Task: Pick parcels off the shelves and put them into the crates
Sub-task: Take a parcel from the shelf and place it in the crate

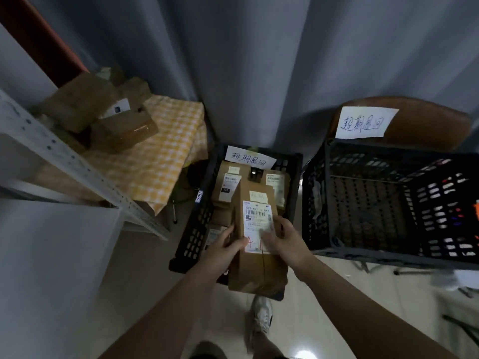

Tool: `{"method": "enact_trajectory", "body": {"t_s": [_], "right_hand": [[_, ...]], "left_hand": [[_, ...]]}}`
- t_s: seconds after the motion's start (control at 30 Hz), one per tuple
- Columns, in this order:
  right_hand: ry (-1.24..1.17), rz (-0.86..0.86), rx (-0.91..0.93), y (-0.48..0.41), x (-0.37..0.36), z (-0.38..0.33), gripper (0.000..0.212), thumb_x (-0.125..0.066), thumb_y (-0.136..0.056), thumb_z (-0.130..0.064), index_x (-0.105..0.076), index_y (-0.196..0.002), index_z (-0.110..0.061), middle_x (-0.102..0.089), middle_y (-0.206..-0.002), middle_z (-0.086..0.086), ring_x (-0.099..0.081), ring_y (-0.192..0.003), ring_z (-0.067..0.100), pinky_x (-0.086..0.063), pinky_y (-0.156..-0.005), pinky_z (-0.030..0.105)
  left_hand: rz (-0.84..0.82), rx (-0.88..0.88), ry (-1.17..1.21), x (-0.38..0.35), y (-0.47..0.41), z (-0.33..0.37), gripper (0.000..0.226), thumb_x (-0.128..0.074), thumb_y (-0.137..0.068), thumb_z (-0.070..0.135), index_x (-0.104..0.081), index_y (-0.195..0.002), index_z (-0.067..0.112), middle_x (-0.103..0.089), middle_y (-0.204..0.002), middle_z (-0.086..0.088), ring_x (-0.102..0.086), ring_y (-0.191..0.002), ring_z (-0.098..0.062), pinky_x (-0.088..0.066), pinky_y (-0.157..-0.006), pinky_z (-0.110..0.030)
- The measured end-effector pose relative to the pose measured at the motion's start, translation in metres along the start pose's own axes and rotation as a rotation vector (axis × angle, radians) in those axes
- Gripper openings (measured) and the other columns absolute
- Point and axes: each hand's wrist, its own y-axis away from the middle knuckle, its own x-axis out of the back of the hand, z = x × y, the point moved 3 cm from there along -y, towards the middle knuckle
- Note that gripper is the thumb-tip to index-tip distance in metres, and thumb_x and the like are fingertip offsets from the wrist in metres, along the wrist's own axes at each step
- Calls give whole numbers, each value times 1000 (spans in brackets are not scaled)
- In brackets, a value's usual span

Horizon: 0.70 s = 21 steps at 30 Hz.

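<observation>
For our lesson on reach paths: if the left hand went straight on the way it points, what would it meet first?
The cardboard parcel that the left hand grips by its left edge. Past it, probably the parcels in the black crate, though depth is unclear.

I see matt brown cardboard on the parcel (256, 270), with a smooth white paper label (258, 221) stuck on it. The crate (197, 229) under it is dull black perforated plastic. Left of the crate, the checked cloth (160, 151) looks soft and matt, and the boxes (124, 128) on it carry glossy tape. The floor (324, 307) under the crate is shiny tile.
</observation>
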Motion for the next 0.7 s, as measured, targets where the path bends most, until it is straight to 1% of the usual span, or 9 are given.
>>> {"method": "enact_trajectory", "body": {"t_s": [0.03, 0.13, 0.27, 0.33, 0.4, 0.5, 0.57, 0.63, 0.7], "right_hand": [[-22, -18, -24, -12, 3, 4, 47, -66, -90, -25, -39, -128, -33, -61, -110, -12, -65, -89, 1, -54, -68, 16], [-34, -76, -141, -48, -6, 22, 39, -65, -90, -13, -52, -126, -17, -66, -118, 3, -66, -102, 19, -56, -88, 38], [53, -97, -172, -96, -43, 38, 35, -63, -91, -15, -53, -125, -10, -62, -122, 3, -60, -112, 24, -52, -94, 45], [103, -93, -152, -121, -60, 46, 36, -63, -91, -15, -49, -125, -13, -60, -124, 3, -58, -112, 21, -51, -95, 41], [147, -100, -137, -142, -75, 55, 43, -63, -91, -14, -44, -129, -12, -59, -125, 2, -56, -106, 14, -52, -87, 28], [195, -105, -139, -161, -93, 70, 53, -64, -89, -11, -37, -135, -11, -56, -128, 1, -53, -104, 10, -48, -65, 9], [238, -115, -132, -170, -106, 80, 61, -64, -89, -8, -31, -140, -12, -54, -132, 2, -55, -112, 15, -53, -77, 17], [271, -125, -133, -175, -119, 89, 69, -63, -88, -6, -25, -145, -14, -55, -133, 4, -57, -117, 22, -53, -92, 36], [278, -133, -144, -179, -131, 101, 73, -62, -89, -4, -21, -148, -14, -56, -134, 5, -57, -118, 24, -51, -95, 42]], "left_hand": [[-4, 18, 22, 1, -11, -4, 26, -67, -82, 48, -54, -92, 67, -65, -84, 36, -65, -75, 9, -49, -52, -11], [29, 58, 73, 13, -40, -19, 35, -61, -90, 38, -52, -87, 72, -68, -82, 33, -68, -75, 4, -52, -55, -15], [98, 83, 20, 39, -77, -38, 32, -50, -98, 27, -46, -116, 54, -68, -97, 24, -68, -84, 0, -54, -63, -18], [90, 67, -38, 50, -95, -45, 30, -49, -99, 23, -46, -120, 45, -66, -108, 16, -68, -87, 0, -54, -66, -18], [90, 35, -139, 62, -111, -49, 30, -50, -98, 20, -44, -118, 41, -62, -116, 11, -64, -90, 5, -52, -69, -14], [111, 8, -266, 77, -130, -56, 45, -50, -98, 13, -35, -138, 26, -54, -132, 0, -56, -114, -11, -48, -96, -33], [133, -14, -378, 85, -136, -62, 59, -49, -98, 10, -20, -148, 23, -49, -135, 4, -50, -121, -16, -43, -102, -34], [169, -38, -523, 91, -140, -70, 64, -47, -98, 9, -14, -150, 26, -46, -133, 8, -50, -120, -14, -42, -91, -21], [181, -50, -601, 97, -145, -80, 67, -46, -97, 7, -12, -151, 26, -43, -140, 4, -49, -123, -18, -44, -92, -23]]}}
